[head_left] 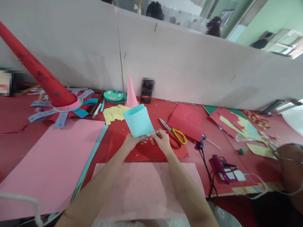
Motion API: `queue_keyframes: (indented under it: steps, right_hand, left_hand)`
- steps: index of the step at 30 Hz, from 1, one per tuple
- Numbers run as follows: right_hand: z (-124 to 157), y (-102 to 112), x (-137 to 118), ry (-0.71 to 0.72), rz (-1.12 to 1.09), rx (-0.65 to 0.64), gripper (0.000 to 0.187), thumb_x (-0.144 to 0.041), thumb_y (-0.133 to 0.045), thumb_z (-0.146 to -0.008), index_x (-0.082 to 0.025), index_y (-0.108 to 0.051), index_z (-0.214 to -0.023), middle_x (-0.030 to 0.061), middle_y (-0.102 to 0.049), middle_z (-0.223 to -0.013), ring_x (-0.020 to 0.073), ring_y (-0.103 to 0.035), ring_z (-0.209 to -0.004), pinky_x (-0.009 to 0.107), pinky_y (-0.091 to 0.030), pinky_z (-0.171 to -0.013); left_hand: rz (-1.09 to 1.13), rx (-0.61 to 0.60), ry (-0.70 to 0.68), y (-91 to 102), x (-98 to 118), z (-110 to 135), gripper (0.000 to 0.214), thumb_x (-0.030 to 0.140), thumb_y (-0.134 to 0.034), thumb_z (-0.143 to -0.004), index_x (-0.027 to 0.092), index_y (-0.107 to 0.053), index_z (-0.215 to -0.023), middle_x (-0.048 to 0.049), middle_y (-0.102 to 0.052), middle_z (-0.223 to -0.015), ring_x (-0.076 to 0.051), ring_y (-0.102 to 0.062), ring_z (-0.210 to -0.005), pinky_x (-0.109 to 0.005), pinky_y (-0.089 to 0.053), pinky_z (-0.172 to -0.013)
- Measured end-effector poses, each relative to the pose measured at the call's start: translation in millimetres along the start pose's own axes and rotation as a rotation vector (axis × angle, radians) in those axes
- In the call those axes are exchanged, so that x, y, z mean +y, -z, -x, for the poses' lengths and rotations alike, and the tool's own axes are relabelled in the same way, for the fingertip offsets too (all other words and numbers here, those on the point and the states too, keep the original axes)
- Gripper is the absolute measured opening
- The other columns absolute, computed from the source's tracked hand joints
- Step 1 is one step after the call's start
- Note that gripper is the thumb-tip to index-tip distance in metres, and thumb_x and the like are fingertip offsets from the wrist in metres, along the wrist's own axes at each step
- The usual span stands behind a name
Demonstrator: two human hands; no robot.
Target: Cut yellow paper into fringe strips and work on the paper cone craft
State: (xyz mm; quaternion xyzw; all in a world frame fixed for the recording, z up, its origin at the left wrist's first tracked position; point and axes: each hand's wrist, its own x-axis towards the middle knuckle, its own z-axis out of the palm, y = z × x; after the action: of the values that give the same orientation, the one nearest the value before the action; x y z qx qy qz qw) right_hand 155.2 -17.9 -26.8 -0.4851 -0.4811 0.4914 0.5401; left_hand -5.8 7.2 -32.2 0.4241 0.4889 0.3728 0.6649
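A sheet of light blue paper point(140, 121), curled into a wide open tube, is held up over the table. My left hand point(135, 141) grips its lower left edge, thumb in front. At its lower right corner, my right hand point(161, 138) pinches the paper between thumb and fingers. Beneath both hands lies red paper point(118, 148) on the table. Scissors point(174, 130) with yellow handles rest just right of my right hand. Behind the tube stands a pink paper cone point(131, 93), with yellow paper strips point(113, 114) to its left.
Pink sheets point(54, 164) are stacked at left, beside a tall red cone point(44, 75) with paper strips round its base. Red paper point(186, 121), a purple power bank point(223, 168) with cables and paper scraps point(239, 123) lie at right. Another person's arm point(290, 164) is at far right.
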Motion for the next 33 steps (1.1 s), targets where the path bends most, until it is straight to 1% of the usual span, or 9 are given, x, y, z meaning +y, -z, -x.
queue_keyframes:
  steps: [6,10,16,21,27,33]
  right_hand:
    - [0.8,-3.6,-0.3,-0.041,-0.019,0.03,0.037,-0.048,-0.072,-0.066,-0.02,-0.049,-0.063,-0.0023,-0.062,-0.053,0.011,-0.054,-0.041,0.024,-0.048,-0.042]
    - [2.0,-4.1,0.1,-0.062,-0.025,0.054,0.034,-0.047,-0.072,-0.067,-0.02,-0.051,-0.065,-0.0022,-0.062,-0.054,0.0117,-0.056,-0.044,0.024,-0.049,-0.043]
    - [1.3,-6.2,-3.5,-0.087,-0.032,0.077,0.037,-0.047,-0.073,-0.065,-0.019,-0.05,-0.062,-0.002,-0.061,-0.052,0.0115,-0.055,-0.042,0.025,-0.049,-0.043]
    - [2.1,-8.0,-1.8,-0.07,-0.044,0.068,0.038,-0.048,-0.073,-0.064,-0.02,-0.048,-0.062,-0.0019,-0.062,-0.052,0.012,-0.055,-0.042,0.025,-0.05,-0.044]
    - [2.1,-7.9,0.3,-0.067,-0.054,0.069,0.038,-0.047,-0.074,-0.064,-0.02,-0.047,-0.062,-0.0021,-0.062,-0.051,0.0121,-0.055,-0.042,0.025,-0.05,-0.043]
    - [2.5,-8.9,-4.2,-0.082,-0.065,0.067,0.038,-0.048,-0.074,-0.063,-0.02,-0.048,-0.061,-0.0017,-0.062,-0.052,0.0119,-0.055,-0.041,0.025,-0.05,-0.044]
  left_hand:
    - [-0.032,0.02,-0.008,1.6,-2.8,-3.1,0.045,0.046,-0.077,-0.05,0.01,-0.069,-0.075,-0.0147,-0.073,-0.075,-0.025,-0.069,-0.066,-0.036,-0.056,-0.066]
    - [-0.031,-0.005,-0.003,2.7,-3.6,-4.9,0.042,0.044,-0.077,-0.052,0.011,-0.069,-0.076,-0.0138,-0.073,-0.072,-0.025,-0.07,-0.066,-0.036,-0.056,-0.065]
    - [-0.026,-0.012,-0.007,3.7,-4.2,-4.2,0.041,0.042,-0.076,-0.055,0.01,-0.07,-0.08,-0.0145,-0.073,-0.078,-0.025,-0.07,-0.068,-0.035,-0.056,-0.067]
    - [-0.008,-0.01,0.015,3.8,-3.1,-4.2,0.041,0.041,-0.079,-0.052,0.009,-0.069,-0.075,-0.0147,-0.073,-0.075,-0.025,-0.07,-0.068,-0.037,-0.057,-0.067]
    - [-0.015,0.005,0.034,2.5,3.5,-1.2,0.043,0.041,-0.08,-0.048,0.01,-0.068,-0.075,-0.0138,-0.073,-0.073,-0.025,-0.069,-0.065,-0.037,-0.057,-0.066]
    - [-0.015,0.018,0.032,1.9,2.1,-2.4,0.038,0.039,-0.079,-0.049,0.011,-0.069,-0.073,-0.0121,-0.073,-0.069,-0.025,-0.069,-0.063,-0.037,-0.057,-0.066]
